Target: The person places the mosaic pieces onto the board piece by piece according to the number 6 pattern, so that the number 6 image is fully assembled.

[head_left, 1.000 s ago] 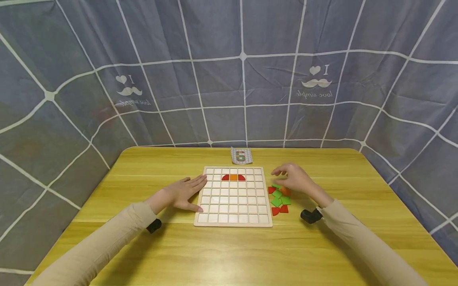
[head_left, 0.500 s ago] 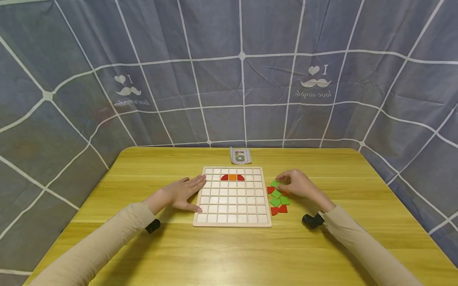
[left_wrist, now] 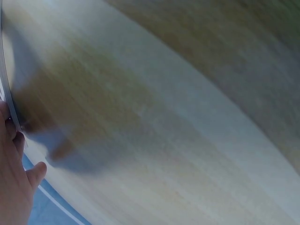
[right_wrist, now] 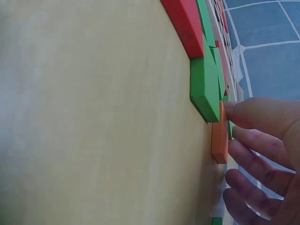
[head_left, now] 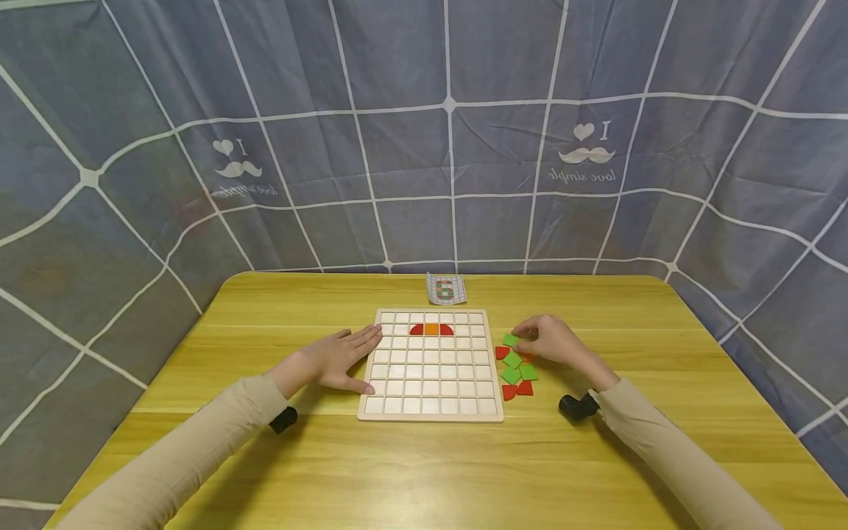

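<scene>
My left hand [head_left: 339,358] lies spread on the left rim of a pale wooden grid board [head_left: 430,417], fingers straight; the left wrist view catches part of this hand [left_wrist: 14,183]. Two red quarter-round tiles flank an orange square tile [head_left: 432,329] in the board's second row. Right of the board, my right hand [head_left: 551,342] pinches a green tile [head_left: 509,339] between thumb and index finger, at the top of a loose pile. An orange tile [right_wrist: 219,140] lies partly under that hand, close below the thumb.
Several green and red tiles, among them a red one [head_left: 509,391], lie along the board's right side. A small printed card [head_left: 446,289] with a coloured grid pattern sits behind the board. A grey checked curtain [head_left: 411,162] surrounds the wooden table [head_left: 424,478].
My right hand has come down onto the top of the tile pile, its thumb and index finger closing at the green tile. The left hand stays on the board.
</scene>
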`<act>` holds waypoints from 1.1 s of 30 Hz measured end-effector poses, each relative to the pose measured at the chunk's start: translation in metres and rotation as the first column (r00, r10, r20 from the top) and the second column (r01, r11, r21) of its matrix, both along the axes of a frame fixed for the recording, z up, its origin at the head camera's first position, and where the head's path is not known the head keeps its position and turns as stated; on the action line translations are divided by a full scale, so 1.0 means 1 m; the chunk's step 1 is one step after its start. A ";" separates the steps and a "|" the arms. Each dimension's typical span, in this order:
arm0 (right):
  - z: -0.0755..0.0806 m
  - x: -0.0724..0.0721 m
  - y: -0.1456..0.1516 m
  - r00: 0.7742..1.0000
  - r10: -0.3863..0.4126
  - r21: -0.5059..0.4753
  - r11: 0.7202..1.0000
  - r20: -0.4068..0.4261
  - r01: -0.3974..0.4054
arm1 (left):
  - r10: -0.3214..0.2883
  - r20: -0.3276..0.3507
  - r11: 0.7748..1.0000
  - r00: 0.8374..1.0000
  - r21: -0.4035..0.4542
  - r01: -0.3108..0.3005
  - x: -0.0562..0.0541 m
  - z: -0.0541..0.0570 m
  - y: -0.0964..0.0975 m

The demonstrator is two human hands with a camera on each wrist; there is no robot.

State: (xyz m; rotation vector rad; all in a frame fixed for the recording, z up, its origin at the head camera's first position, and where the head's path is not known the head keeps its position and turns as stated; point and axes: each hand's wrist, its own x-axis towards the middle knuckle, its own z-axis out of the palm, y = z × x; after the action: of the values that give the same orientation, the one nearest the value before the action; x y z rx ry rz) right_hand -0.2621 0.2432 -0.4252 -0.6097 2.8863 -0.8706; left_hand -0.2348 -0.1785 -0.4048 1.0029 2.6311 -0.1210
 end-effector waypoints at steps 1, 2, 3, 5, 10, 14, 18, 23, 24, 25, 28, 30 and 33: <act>0.000 0.000 -0.001 1.000 -0.003 -0.001 1.000 0.005 0.003 | 0.000 0.000 1.000 1.000 -0.001 0.000 0.000 0.000 0.000; 0.000 -0.001 -0.001 1.000 -0.007 0.000 1.000 0.011 0.007 | 0.000 -0.001 1.000 1.000 -0.001 0.000 0.000 0.000 0.000; 0.000 -0.002 -0.002 1.000 -0.005 0.001 1.000 0.015 0.005 | 0.000 -0.001 1.000 1.000 0.000 0.000 0.000 0.000 0.000; 0.001 -0.003 -0.003 1.000 -0.008 0.005 1.000 0.028 0.008 | 0.002 0.000 1.000 1.000 -0.001 -0.002 0.000 0.000 -0.001; 0.002 -0.005 -0.005 0.999 -0.012 0.027 1.000 0.052 0.011 | 0.003 0.004 1.000 1.000 0.000 -0.003 0.001 0.000 -0.001; 0.004 -0.006 -0.006 0.999 -0.010 0.030 1.000 0.051 0.009 | 0.002 0.001 1.000 1.000 -0.004 -0.002 0.001 0.000 0.000; 0.003 -0.008 -0.007 0.999 -0.016 0.035 0.999 0.040 0.014 | 0.001 -0.001 1.000 1.000 -0.007 -0.001 0.001 0.000 0.000; 0.003 -0.007 -0.009 0.999 -0.024 0.041 0.999 0.031 0.023 | -0.002 0.002 1.000 1.000 -0.002 0.002 0.002 0.000 0.000; 0.003 -0.007 -0.010 0.999 -0.030 0.038 0.999 0.034 0.029 | -0.002 0.001 1.000 1.000 -0.001 0.002 0.002 0.000 0.000; 0.004 -0.007 -0.010 0.999 -0.031 0.034 0.999 0.035 0.030 | -0.002 0.000 1.000 1.000 -0.001 0.002 0.002 0.000 0.000; 0.006 -0.007 -0.013 0.998 -0.045 0.017 0.999 0.042 0.044 | 0.000 -0.002 1.000 1.000 0.001 0.000 0.002 0.000 0.000; 0.008 -0.007 -0.015 0.998 -0.048 0.007 0.999 0.039 0.048 | 0.001 -0.002 1.000 1.000 0.002 -0.001 0.002 0.000 0.000; 0.011 -0.008 -0.020 0.999 -0.044 -0.003 0.999 0.028 0.044 | 0.001 0.001 1.000 1.000 0.000 -0.001 0.001 0.000 0.000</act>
State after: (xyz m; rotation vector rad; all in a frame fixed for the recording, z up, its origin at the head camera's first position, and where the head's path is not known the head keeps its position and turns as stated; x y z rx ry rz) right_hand -0.2699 0.2230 -0.4138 -0.5319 2.8837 -0.8830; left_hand -0.2335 -0.1789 -0.4047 1.0009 2.6311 -0.1204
